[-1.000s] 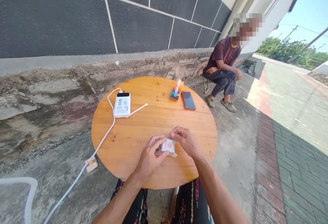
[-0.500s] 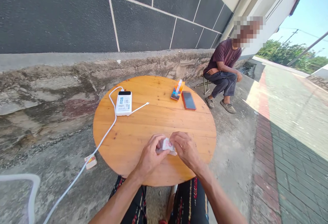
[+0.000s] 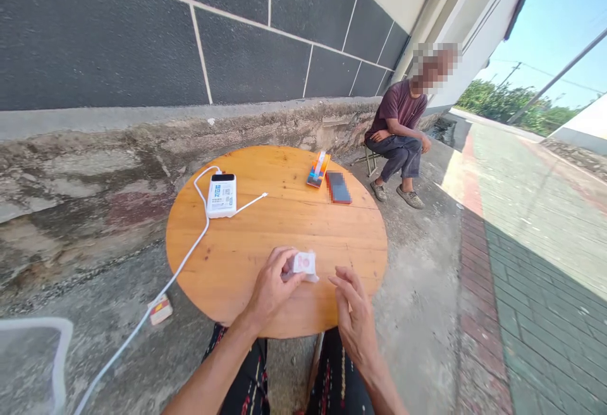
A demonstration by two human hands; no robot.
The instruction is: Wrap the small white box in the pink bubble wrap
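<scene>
Over the near part of the round wooden table [image 3: 256, 231], my left hand [image 3: 272, 285] grips a small white packet [image 3: 304, 263] with a reddish print on its face. Clear or whitish wrapping sticks out at the packet's lower right. To the right of the packet is my right hand [image 3: 353, 304], apart from it, with fingers spread and slightly bent and nothing between them.
A white power bank [image 3: 222, 196] with a white cable lies at the table's left. An orange tape dispenser [image 3: 318, 169] and a red-edged phone [image 3: 339, 187] lie at the back right. A seated person [image 3: 403, 117] is beyond. A small box [image 3: 160, 310] lies on the ground.
My right hand has let go of the packet and moved right and down, its fingers opening. The packet's printed face shows more fully in my left hand. The view has shifted slightly.
</scene>
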